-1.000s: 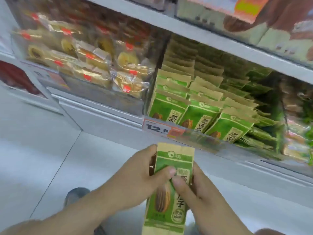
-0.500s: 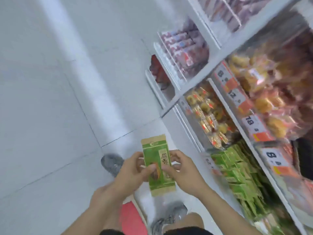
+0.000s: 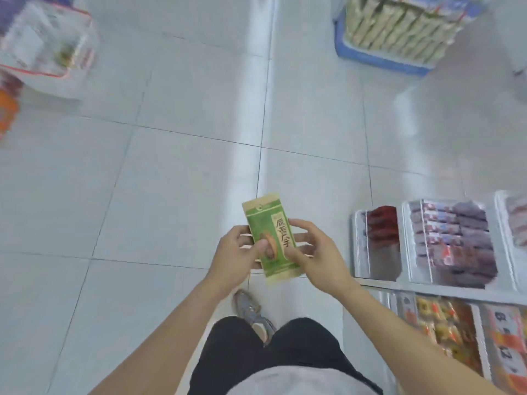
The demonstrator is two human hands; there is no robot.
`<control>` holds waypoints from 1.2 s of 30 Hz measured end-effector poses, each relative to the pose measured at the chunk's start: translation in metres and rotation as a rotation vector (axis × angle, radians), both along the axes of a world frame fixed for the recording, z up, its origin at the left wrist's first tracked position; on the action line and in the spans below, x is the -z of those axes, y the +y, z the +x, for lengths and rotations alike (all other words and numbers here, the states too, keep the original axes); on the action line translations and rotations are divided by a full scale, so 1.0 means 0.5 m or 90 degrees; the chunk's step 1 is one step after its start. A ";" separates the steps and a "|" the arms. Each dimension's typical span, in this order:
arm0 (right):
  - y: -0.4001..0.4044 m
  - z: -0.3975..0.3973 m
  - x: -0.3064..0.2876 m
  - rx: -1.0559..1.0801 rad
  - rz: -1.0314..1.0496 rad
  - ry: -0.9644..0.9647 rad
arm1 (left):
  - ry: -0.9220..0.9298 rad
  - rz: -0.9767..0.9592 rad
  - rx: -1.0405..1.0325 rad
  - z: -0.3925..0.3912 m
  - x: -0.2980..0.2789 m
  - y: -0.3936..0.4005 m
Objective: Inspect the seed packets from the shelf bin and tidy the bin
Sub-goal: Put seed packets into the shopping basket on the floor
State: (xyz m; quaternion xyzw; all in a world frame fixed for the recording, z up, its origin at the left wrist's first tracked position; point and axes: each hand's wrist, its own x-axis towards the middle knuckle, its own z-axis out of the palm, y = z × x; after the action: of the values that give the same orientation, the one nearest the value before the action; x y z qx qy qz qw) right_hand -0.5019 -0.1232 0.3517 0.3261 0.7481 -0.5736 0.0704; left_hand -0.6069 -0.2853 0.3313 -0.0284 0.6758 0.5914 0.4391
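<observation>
A green and tan seed packet [image 3: 266, 220] with a sunflower seed picture is held face up in front of me, over the floor. My left hand [image 3: 238, 253] grips its left edge, thumb pressed on the front. My right hand [image 3: 316, 250] holds its right edge, thumb on the front and fingers curled round behind. The shelf bin of green packets is out of view.
White tiled floor [image 3: 176, 178] fills the middle. Shelf trays of packaged snacks [image 3: 450, 240] stand at the right. A blue crate of pale packets [image 3: 396, 32] is at the top right; a blurred display [image 3: 45, 44] at the top left. My shoe [image 3: 251, 312] is below.
The view has swung away from the shelf bin of green packets to the aisle floor. Both hands have kept hold of the same packet.
</observation>
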 end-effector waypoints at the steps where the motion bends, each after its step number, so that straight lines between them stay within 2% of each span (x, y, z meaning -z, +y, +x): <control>1: -0.013 -0.044 -0.010 -0.018 0.003 0.005 | 0.002 0.008 -0.023 -0.032 -0.011 -0.020; 5: -0.070 -0.201 -0.057 -0.065 -0.013 0.003 | 0.003 0.019 -0.110 -0.147 -0.040 -0.092; 6: -0.112 -0.301 -0.045 -0.084 -0.027 -0.001 | -0.003 0.015 -0.150 -0.227 -0.025 -0.148; 9: -0.137 -0.395 -0.064 -0.128 -0.043 -0.003 | 0.000 0.024 -0.177 -0.304 -0.037 -0.181; 16: -0.350 -0.834 -0.011 -0.232 -0.058 0.005 | 0.016 -0.004 -0.235 -0.699 0.003 -0.412; 22: -0.560 -1.164 -0.071 -0.260 -0.090 -0.009 | 0.021 0.014 -0.253 -1.013 -0.050 -0.637; 26: -0.684 -1.380 -0.079 -0.304 -0.061 -0.014 | 0.049 0.009 -0.250 -1.232 -0.052 -0.766; 31: -0.806 -1.619 -0.092 -0.262 -0.077 -0.012 | 0.060 -0.002 -0.199 -1.495 -0.068 -0.884; 36: -0.843 -1.849 -0.073 -0.187 -0.076 0.012 | 0.059 -0.002 -0.175 -1.743 -0.058 -0.906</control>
State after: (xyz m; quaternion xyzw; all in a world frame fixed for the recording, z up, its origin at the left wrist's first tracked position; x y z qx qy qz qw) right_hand -1.4265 -0.5445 0.3881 0.2030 0.7527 -0.6039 0.1658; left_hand -1.4785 -0.7384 0.3602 -0.0939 0.6861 0.6454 0.3224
